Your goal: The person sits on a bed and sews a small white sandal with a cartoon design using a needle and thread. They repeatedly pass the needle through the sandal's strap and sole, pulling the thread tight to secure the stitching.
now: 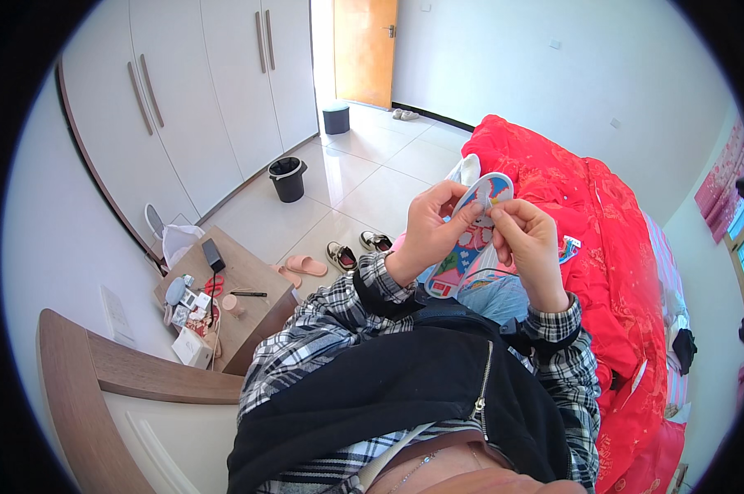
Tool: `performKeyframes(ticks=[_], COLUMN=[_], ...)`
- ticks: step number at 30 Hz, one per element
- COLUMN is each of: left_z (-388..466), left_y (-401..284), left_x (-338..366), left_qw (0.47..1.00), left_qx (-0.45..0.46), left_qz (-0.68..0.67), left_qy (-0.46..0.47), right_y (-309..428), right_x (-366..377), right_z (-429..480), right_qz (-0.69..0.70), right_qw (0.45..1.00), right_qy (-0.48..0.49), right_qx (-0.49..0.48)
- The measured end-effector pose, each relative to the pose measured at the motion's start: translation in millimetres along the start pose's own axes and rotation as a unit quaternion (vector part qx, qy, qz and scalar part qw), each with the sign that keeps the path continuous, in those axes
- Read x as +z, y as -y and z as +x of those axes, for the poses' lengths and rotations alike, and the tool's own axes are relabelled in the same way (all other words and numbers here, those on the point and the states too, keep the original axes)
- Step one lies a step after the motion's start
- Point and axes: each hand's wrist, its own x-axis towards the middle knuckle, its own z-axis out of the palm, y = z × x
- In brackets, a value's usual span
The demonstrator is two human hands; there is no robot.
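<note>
A cross-stitched insole [457, 264] with a white rim and a colourful pattern is held up, tilted, over my lap. My left hand [427, 227] grips its left edge, with the thumb lying across the patterned face. At the upper right part of the insole, my right hand [528, 238] pinches thumb and forefinger together on fine white thread [484, 199]. Whether a needle is between those fingertips is too small to tell. My other right fingers curl beside the insole's right edge. Jeans [498, 299] show beneath my hands.
A bed with a red quilt [606, 296] is at my right, with a bundle of coloured threads [569, 248] on it. At left, a wooden nightstand [258, 275] bears red scissors [214, 285], a pen [250, 294] and small boxes. Shoes [341, 255], pink slippers [306, 265] and a black bin [287, 180] stand on the floor.
</note>
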Motion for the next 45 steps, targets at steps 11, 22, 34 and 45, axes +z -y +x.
performKeyframes(ticks=[11,22,34,45], left_z=[1,0,9,4], left_y=[-1,-1,-18,-21], left_x=[1,2,-3,-10], left_qw=[1.0,1.0,0.891,0.984], left_qx=[0.0,-0.005,0.346,0.143], left_qz=[0.0,-0.007,0.292,0.033], left_qy=[-0.001,0.001,-0.01,0.105], right_y=[1,2,-1,-3], right_x=[1,2,4,-26], right_z=[-1,-1,-1,4], right_qz=[-0.007,0.0,0.072,0.079], right_qw=[1.0,1.0,0.997,0.994], right_qy=[0.0,-0.004,0.012,0.072], right_qx=[-0.011,-0.014,-0.01,-0.027])
